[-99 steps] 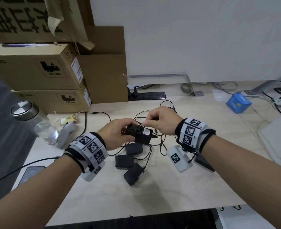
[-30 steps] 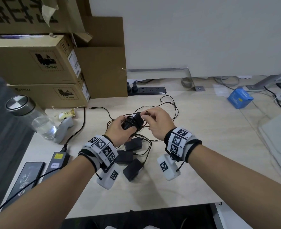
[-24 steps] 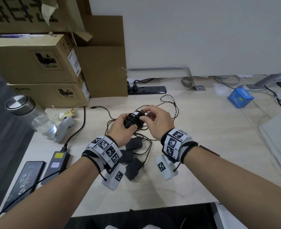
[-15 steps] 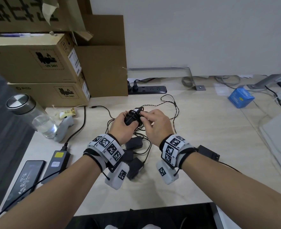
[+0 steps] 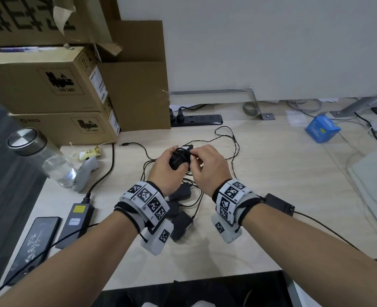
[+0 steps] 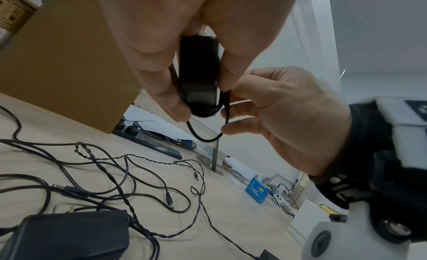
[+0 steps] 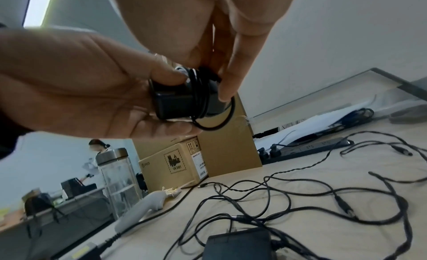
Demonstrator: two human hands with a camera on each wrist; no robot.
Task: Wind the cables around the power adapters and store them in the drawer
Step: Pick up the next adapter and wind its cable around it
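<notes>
Left hand (image 5: pixel 164 168) is wrapped around the small black plastic power adapter (image 5: pixel 177 161), holding it up off the pale wooden desk (image 5: pixel 272 173). Right hand (image 5: pixel 207 166) is pinching the thin black cable (image 6: pixel 209 136) right against it. Compared with a few seconds back, the long run of cable that trailed off the adapter is gone: the wrist views show several turns bundled around the body and only one short loop hanging under it. So I'd say this one is basically wound and just needs its end tucked in.

Counting the rest: three more black adapters (image 5: pixel 179 192) lie on the desk below the wrists, partly hidden by the wristbands, so four with the held one. Their loose cables (image 5: pixel 232 140) are tangled together behind the hands, and I can't count the strands reliably.

Further out there's one grey laptop-style power brick (image 5: pixel 76 220), one dark phone (image 5: pixel 31 242), one clear glass bottle with a steel lid (image 5: pixel 41 156), one black power strip (image 5: pixel 196 119), one blue box (image 5: pixel 321 128), and a stack of brown cardboard boxes (image 5: pixel 50 85). No drawer in view, so nothing is stored yet as far as I can tell.
</notes>
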